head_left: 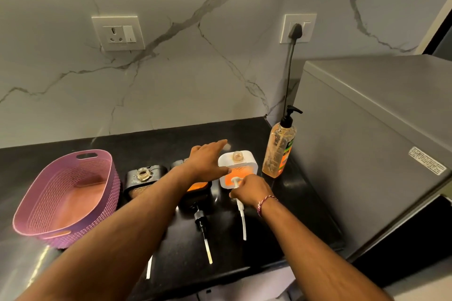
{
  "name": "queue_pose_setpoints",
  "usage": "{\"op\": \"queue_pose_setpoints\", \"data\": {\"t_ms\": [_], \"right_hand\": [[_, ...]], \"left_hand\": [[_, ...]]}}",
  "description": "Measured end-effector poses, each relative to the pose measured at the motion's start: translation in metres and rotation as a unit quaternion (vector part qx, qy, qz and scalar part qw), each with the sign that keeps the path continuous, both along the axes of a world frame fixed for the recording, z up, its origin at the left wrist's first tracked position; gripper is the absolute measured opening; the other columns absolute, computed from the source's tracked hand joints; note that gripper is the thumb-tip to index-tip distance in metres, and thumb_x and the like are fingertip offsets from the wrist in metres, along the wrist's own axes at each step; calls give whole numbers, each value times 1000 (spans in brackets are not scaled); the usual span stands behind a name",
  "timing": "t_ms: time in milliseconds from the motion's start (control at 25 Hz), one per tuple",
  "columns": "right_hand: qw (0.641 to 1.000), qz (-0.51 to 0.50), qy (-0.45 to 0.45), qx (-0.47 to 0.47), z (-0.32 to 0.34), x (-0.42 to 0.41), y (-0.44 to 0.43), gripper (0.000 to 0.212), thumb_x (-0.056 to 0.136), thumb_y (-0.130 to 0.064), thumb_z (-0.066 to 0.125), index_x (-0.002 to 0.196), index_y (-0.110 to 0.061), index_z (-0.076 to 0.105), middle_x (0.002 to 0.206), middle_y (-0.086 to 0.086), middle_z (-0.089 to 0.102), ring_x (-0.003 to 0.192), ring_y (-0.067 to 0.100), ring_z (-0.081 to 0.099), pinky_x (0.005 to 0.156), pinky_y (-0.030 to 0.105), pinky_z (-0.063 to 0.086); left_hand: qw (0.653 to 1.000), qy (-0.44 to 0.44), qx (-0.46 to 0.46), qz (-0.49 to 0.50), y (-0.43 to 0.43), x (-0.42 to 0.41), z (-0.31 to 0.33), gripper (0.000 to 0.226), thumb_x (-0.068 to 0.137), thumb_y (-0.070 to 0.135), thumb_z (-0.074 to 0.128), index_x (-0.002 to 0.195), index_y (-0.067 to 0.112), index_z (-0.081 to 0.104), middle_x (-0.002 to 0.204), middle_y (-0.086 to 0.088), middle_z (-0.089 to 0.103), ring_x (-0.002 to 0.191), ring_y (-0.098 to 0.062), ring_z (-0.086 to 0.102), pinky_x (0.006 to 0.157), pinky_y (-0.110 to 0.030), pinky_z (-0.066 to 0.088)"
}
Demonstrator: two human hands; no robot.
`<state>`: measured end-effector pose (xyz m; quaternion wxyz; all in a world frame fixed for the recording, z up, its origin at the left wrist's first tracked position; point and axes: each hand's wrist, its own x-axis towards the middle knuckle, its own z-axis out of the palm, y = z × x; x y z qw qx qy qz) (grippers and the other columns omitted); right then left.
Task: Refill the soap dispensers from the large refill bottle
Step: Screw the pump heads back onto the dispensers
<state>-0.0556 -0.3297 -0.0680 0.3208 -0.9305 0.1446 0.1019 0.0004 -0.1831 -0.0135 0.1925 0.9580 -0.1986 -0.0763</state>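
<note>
Two hands (208, 164) are out over the dark surface (300, 205). The right hand (252, 190) curls round the head of the white pump (242, 217), just in front of the white dispenser (238, 166), whose neck is uncapped. The left hand, fingers straight and holding nothing, stretches across the middle black dispenser (198, 188). A second black dispenser (144, 178) stands open to its left, and a black pump (201, 222) lies nearer. The refill bottle (278, 151) stands upright at the far right beside a grey appliance (367, 142). A purple basket (66, 193) sits on the left.

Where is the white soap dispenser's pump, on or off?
Off. The white dispenser has a bare, open neck, and its white pump is out in front of it, held by the right hand.
</note>
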Motion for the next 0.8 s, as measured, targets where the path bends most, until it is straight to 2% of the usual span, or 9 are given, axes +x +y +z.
{"op": "queue_pose_setpoints", "data": {"t_ms": [120,200,320,440,640,800], "right_hand": [[997,5,-68,30,35,3,-8,30,73,-33,70,90,-9,69,78,2,60,68,15,55,49,20,34],[988,3,-141,61,64,5,-13,21,77,-29,70,85,-10,67,75,0,59,66,12,55,53,21,39],[944,-36,-305,120,98,10,-17,19,80,-26,69,93,-14,64,79,-5,61,71,10,59,59,21,46],[903,-59,-404,130,107,24,-18,24,84,-29,67,102,-14,62,87,-4,64,76,10,62,61,14,48],[886,-53,-442,131,98,36,-16,25,86,-29,66,103,-12,61,91,-3,65,78,9,61,66,15,50],[917,-13,-384,103,76,42,-15,23,85,-26,67,103,-13,59,89,-4,63,77,8,57,64,14,42]], "left_hand": [[994,52,-95,29,6,6,6,78,84,24,69,150,26,27,145,-1,48,129,-21,48,114,-44,31],[992,59,-104,34,7,8,9,75,84,22,68,149,25,29,144,-1,48,129,-21,48,114,-43,32],[995,71,-56,32,3,9,8,75,84,33,71,147,25,32,144,-1,48,130,-22,47,114,-47,31],[997,74,25,17,-6,13,-1,77,82,49,70,146,26,35,144,1,48,132,-21,45,114,-46,27],[996,39,68,32,-17,18,-11,66,82,50,69,139,26,44,139,1,51,129,-22,45,110,-46,26],[996,19,79,40,-21,23,-16,57,85,49,65,134,24,48,134,1,54,125,-21,48,108,-44,27]]}}
